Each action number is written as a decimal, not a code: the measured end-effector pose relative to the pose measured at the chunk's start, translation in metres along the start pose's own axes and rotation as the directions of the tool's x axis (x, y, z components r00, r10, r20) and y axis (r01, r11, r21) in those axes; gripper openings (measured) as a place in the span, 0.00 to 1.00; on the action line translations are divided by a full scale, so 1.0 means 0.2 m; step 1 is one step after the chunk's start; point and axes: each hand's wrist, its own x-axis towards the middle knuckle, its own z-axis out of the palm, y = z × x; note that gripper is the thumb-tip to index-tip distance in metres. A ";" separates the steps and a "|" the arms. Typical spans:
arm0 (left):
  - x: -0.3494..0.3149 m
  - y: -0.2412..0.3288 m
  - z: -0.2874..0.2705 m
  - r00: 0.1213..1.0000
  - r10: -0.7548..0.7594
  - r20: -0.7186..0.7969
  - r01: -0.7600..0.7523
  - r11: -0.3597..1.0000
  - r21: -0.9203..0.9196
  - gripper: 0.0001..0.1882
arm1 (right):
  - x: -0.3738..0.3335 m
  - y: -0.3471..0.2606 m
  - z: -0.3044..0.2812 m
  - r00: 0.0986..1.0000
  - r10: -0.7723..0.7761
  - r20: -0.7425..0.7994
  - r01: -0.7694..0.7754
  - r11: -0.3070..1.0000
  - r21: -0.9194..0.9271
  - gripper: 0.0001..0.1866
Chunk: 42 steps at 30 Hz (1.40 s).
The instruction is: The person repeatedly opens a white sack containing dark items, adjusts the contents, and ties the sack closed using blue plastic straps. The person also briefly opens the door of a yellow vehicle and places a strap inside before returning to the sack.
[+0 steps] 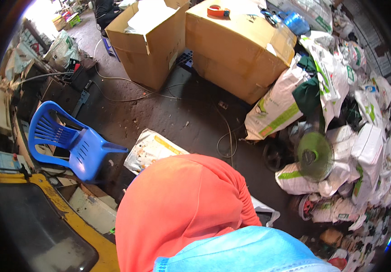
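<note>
Neither of my hands shows; an orange-red garment (177,199) fills the lower middle and hides what lies below it. Gathered folds of a sleeve (246,206) show at its right side, but no fingers come out in view. A light-blue face mask (249,251) covers the bottom edge in front of the garment. Just beyond the garment, a stained white sack with a yellow band (154,149) lies on the floor. The pale edge of a white bag (270,212) sticks out beside the sleeve. What my hands hold or touch is hidden.
A blue plastic chair (84,154) stands left, near a yellow-framed machine (102,254). Two large cardboard boxes (152,59) stand ahead, one bearing an orange tape roll (218,11). A green fan (314,156) and piled white sacks (277,104) line the right. A cable (114,78) crosses the floor.
</note>
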 end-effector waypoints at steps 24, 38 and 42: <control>0.05 0.25 -0.16 0.969 -0.135 0.205 0.153 0.986 -0.073 0.06 | -0.46 0.07 -0.03 0.927 0.360 -0.104 -0.369 0.926 -0.082 0.53; 0.00 0.36 -0.12 0.834 -0.469 0.290 0.550 0.746 -0.374 0.14 | -0.46 0.03 -0.08 0.928 0.366 -0.070 -0.372 0.924 -0.093 0.52; 0.19 0.27 -0.17 0.921 -0.308 0.238 0.374 0.867 -0.328 0.14 | -0.48 0.04 -0.07 0.932 0.348 -0.103 -0.360 0.925 -0.125 0.52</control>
